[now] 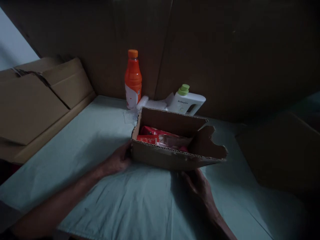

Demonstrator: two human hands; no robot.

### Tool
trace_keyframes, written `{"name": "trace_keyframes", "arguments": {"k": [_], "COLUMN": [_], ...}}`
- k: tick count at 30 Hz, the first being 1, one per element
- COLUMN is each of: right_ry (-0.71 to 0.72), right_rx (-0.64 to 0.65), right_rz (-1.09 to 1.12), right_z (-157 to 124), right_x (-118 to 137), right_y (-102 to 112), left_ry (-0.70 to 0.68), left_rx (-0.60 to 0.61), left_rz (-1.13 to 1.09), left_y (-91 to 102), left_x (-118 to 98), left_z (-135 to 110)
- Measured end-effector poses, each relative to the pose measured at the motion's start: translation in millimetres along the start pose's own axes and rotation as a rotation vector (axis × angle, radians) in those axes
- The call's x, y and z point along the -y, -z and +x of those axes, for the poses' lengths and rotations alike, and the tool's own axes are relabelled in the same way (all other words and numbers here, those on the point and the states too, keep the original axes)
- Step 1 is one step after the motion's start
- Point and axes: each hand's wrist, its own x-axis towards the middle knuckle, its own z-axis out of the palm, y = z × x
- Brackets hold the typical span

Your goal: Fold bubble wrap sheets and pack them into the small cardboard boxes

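An open-topped cardboard box [160, 159] sits in the middle of the view, its right end cut or torn into an uneven edge. Inside lie red packets [148, 139], one with a clear or pale part. My left hand [121, 157] is closed on the box's left end, with some fingers hidden behind it. Beneath the front right edge, my right hand [198, 185] holds the box from below. Its fingertips are out of sight under the cardboard. Whether the box's base touches the cloth is hard to tell in the dim light.
Behind the box stand an orange bottle [133, 80] and a white jug with a green cap [186, 101]. Bubble wrap [131, 116] lies between them. Large cardboard pieces flank the pale green cloth [100, 200] at left [30, 106] and right [277, 150], and a cardboard wall [212, 50] rises behind.
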Motion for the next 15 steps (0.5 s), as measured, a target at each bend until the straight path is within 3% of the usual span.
{"name": "trace_keyframes", "arguments": {"k": [3,6,11,15], "right_ry": [-0.019,-0.019,0.032,0.059], "right_rx": [-0.005,0.002,-0.03,-0.03], "right_rz": [-0.014,-0.017,-0.025,-0.025], "right_z": [-1.6,-1.4,-1.8,-1.2], "right_x": [-0.9,-0.5,-14.1,-19.5], "right_y": [0.5,0.6,-4.3,-5.5], "left_ry": [0.007,0.055,0.107,0.108], "left_rx": [-0.001,-0.214,-0.313,-0.377], "left_rz": [0.243,0.534,0.62,0.582], "left_y": [39.8,56.7,33.0,24.5], "left_x": [-10.7,-29.0,-48.2,-46.5], "left_z": [37.5,97.6,183.0,204.9]}}
